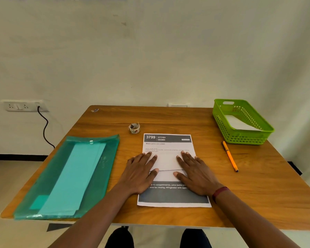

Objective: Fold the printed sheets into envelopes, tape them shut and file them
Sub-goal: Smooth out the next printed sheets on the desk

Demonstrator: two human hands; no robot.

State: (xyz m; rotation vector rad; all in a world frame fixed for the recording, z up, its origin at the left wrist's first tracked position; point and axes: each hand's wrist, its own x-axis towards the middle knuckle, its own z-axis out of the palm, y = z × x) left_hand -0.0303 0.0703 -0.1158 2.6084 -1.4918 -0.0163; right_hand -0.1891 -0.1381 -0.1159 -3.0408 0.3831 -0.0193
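Table [168,117]: hands [140,173] [195,176] press sheet [167,162]

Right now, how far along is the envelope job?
Done, it seems: one white paper lies in the green basket. In hand: left hand and right hand press a fold flat on the printed sheet. Left: more folds, taping with the tape roll, which lies apart, then filing.
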